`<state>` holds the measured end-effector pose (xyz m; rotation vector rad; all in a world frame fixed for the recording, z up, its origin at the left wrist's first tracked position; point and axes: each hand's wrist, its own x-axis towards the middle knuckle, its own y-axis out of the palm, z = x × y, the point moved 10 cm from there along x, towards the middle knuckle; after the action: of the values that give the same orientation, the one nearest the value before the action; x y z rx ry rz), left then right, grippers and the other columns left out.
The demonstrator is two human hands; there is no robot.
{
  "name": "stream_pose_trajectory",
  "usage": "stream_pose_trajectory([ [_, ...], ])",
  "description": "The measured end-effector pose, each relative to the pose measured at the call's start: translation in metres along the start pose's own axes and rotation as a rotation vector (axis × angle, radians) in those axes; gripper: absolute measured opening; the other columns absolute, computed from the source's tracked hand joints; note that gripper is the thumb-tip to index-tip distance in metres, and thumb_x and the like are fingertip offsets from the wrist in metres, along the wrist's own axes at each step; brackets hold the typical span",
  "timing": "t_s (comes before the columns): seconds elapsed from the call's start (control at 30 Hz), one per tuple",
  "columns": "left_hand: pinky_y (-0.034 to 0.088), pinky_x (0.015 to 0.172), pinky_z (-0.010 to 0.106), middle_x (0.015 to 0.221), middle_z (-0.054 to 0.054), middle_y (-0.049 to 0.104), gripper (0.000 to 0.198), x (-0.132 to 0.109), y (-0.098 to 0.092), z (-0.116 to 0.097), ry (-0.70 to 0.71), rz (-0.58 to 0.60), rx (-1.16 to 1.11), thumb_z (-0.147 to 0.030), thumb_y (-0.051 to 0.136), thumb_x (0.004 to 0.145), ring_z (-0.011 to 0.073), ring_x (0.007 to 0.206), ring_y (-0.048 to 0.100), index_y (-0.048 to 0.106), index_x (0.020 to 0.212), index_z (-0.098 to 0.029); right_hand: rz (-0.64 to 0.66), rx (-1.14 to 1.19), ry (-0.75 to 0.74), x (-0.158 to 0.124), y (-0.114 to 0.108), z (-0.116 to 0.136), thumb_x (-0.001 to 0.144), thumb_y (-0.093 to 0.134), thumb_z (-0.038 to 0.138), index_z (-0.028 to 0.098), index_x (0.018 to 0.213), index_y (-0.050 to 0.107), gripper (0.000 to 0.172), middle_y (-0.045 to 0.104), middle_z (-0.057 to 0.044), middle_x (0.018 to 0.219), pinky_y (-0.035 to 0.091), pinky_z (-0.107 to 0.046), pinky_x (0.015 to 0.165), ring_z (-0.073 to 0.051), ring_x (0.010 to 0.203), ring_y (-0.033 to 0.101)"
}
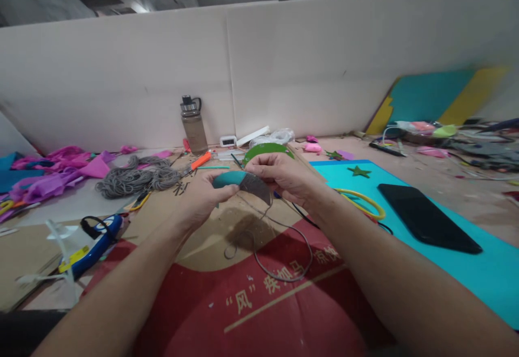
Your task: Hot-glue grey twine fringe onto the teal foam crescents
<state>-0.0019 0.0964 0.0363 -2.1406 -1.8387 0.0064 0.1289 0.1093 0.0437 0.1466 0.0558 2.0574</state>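
A curved teal strip (228,179), like part of a ring, is held up between my two hands above a red and tan printed board (194,297). Grey cord (255,185) is wound closely round its right part. My left hand (205,194) pinches the bare teal end between thumb and fingers. At the wound part's upper edge, my right hand (287,176) has its fingers pressed together on the grey cord; the exact grip is partly hidden. A loose tail of the cord (311,257) hangs down and loops over the board.
Behind stand a water bottle (194,130) and an orange-handled cutter (201,160). Leftward lie a grey cord bundle (138,177), purple felt scraps (60,186) and a blue device (97,242). At right, a black phone (427,217) and green star (359,171) rest on a turquoise sheet (458,273).
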Motion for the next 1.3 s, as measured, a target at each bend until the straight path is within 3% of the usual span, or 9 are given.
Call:
stream_pose_trajectory([
  [0.33,0.032,0.058,0.023,0.067,-0.003,0.053,0.016,-0.002,-0.001,-0.010,0.071,-0.038,0.049,-0.028,0.072,0.071,0.0087,0.060,0.041,0.071,0.082,-0.016,0.083,0.192,0.118,0.000,0.009,-0.013,0.067,0.080,0.029,0.016,0.071,0.059,0.026,0.048,0.008,0.053,0.019,-0.019,0.042,-0.003,0.045,0.035],
  [0.5,0.031,0.055,0.023,0.064,-0.004,0.050,0.015,-0.005,-0.002,-0.013,0.075,-0.073,0.005,-0.029,0.071,0.070,0.0085,0.058,0.040,0.070,0.078,-0.016,0.099,0.196,0.138,0.004,0.011,-0.021,0.068,0.077,0.024,0.017,0.073,0.059,0.020,0.048,0.007,0.054,0.025,-0.019,0.042,-0.004,0.045,0.036],
  [0.63,0.033,0.055,0.022,0.070,-0.004,0.056,0.025,-0.006,-0.002,-0.016,0.091,-0.077,-0.095,-0.025,0.072,0.067,0.0087,0.059,0.043,0.071,0.091,-0.018,0.153,0.219,0.170,0.006,0.017,-0.029,0.065,0.074,0.020,0.017,0.075,0.060,0.018,0.049,0.006,0.058,0.027,-0.018,0.042,-0.005,0.048,0.037],
  [0.73,0.031,0.053,0.023,0.060,-0.004,0.051,0.013,-0.005,0.002,-0.013,0.053,-0.052,-0.157,-0.024,0.072,0.066,0.0080,0.054,0.040,0.065,0.074,-0.016,0.230,0.256,0.205,0.007,0.026,-0.034,0.065,0.071,0.020,0.016,0.072,0.056,0.017,0.045,0.007,0.057,0.019,-0.016,0.040,-0.003,0.046,0.031],
  [0.83,0.030,0.051,0.023,0.052,-0.005,0.045,0.021,-0.003,0.005,-0.008,-0.003,-0.048,-0.242,-0.026,0.073,0.062,0.0073,0.050,0.038,0.055,0.061,-0.016,0.281,0.259,0.231,0.009,0.031,-0.041,0.066,0.070,0.026,0.017,0.068,0.052,0.021,0.041,0.007,0.056,0.015,-0.015,0.041,-0.003,0.045,0.025],
  [1.0,0.030,0.049,0.022,0.052,-0.005,0.045,0.026,0.000,0.010,0.003,-0.085,-0.034,-0.337,-0.024,0.075,0.060,0.0056,0.048,0.038,0.050,0.059,-0.016,0.066,0.060,0.089,0.021,0.005,-0.041,0.067,0.074,0.037,0.018,0.069,0.058,0.025,0.051,0.002,0.063,0.033,-0.020,0.050,-0.008,0.054,0.040],
  [1.13,0.029,0.048,0.021,0.051,-0.006,0.043,0.025,0.002,0.005,0.009,-0.098,-0.084,-0.291,-0.022,0.073,0.061,0.0053,0.047,0.037,0.049,0.058,-0.016,-0.196,-0.127,-0.178,0.015,-0.021,-0.006,0.082,0.062,0.048,0.021,0.075,0.064,0.029,0.060,-0.001,0.076,0.039,-0.024,0.061,-0.012,0.067,0.050],
  [1.3,0.029,0.049,0.021,0.057,-0.004,0.050,0.013,0.002,0.003,0.014,-0.105,-0.093,-0.205,-0.020,0.069,0.061,0.0067,0.050,0.040,0.059,0.068,-0.015,-0.176,-0.405,-0.319,0.001,-0.003,0.019,0.085,0.061,0.046,0.021,0.079,0.064,0.027,0.058,0.000,0.073,0.038,-0.027,0.061,-0.012,0.066,0.049],
])
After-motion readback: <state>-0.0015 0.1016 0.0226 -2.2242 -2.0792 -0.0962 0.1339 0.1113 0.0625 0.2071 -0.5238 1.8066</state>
